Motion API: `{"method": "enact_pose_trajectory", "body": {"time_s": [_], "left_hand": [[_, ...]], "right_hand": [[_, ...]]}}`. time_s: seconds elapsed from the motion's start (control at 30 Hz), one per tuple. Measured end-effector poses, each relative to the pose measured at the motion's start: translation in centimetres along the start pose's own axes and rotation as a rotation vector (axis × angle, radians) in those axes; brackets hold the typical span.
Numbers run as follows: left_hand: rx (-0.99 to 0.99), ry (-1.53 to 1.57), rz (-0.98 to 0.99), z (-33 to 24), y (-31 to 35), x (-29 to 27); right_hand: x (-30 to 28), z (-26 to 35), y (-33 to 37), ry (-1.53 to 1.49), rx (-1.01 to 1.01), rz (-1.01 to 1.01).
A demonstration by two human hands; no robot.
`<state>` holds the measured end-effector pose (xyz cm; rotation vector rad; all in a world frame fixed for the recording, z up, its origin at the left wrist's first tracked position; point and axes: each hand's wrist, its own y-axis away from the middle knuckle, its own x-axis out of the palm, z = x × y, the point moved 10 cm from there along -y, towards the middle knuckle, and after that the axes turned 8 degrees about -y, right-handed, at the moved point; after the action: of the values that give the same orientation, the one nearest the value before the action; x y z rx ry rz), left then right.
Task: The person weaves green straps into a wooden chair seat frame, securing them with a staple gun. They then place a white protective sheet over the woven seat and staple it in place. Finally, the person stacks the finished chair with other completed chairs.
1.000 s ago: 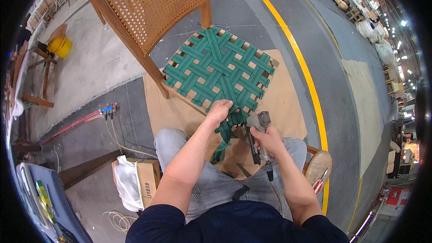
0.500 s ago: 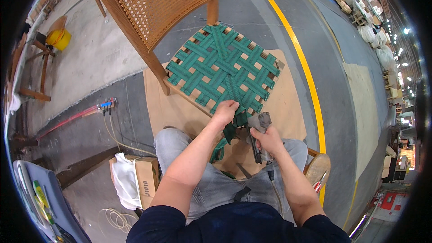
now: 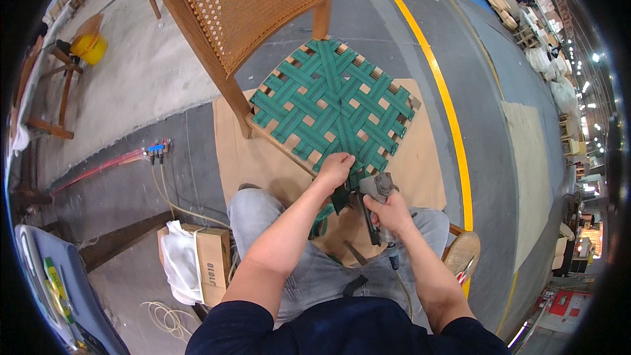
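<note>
A wooden chair with a woven cane back (image 3: 253,10) stands before me, its seat frame laced with green webbing (image 3: 328,108). At the near corner of the seat, my left hand (image 3: 336,171) is closed on the end of a diagonal webbing strap. The loose dark green tail of that strap hangs below my fingers. My right hand (image 3: 389,212) grips a pneumatic staple gun (image 3: 378,187), its nose against or close to the near corner of the frame; the exact contact is hidden. More green webbing (image 3: 320,223) hangs between my knees.
Brown cardboard (image 3: 420,151) lies under the chair. A cardboard box (image 3: 213,269) with white cloth stands at my left, near a blue air manifold (image 3: 156,148) with hoses. A round wooden stool top (image 3: 462,254) holding tools is at my right. A yellow bucket (image 3: 90,48) stands far left.
The chair and seat appear slightly farther right and lower in view. My left hand stays on the strap, and the staple gun remains at the near corner, tilted slightly differently.
</note>
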<state>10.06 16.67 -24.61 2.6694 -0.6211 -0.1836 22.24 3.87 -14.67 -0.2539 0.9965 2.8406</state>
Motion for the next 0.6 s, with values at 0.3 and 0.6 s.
{"method": "enact_pose_trajectory", "body": {"time_s": [0.3, 0.6], "left_hand": [[-0.132, 0.115, 0.074, -0.4, 1.2, 1.0], [-0.065, 0.1, 0.055, -2.6, 3.3, 1.1]], "right_hand": [[-3.0, -0.8, 2.1, -0.187, 0.045, -0.07], [-29.0, -4.1, 17.9, -0.562, -0.043, -0.708]]}}
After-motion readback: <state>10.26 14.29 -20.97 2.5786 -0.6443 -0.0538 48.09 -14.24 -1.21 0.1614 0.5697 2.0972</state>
